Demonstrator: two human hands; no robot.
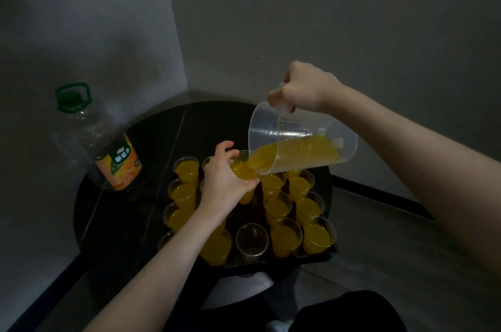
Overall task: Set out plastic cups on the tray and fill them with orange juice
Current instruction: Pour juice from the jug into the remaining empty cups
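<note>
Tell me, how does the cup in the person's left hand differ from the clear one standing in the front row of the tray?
The held cup is lifted off the tray and gripped by the left hand; the front-row cup stands on the tray untouched. The held cup has orange juice in it, poured from the jug in the right hand; the front-row cup looks empty. Both are clear plastic cups of similar shape.

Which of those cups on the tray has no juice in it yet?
The clear empty cup in the tray's nearest row, middle. Its neighbours on both sides are filled with orange juice.
</note>
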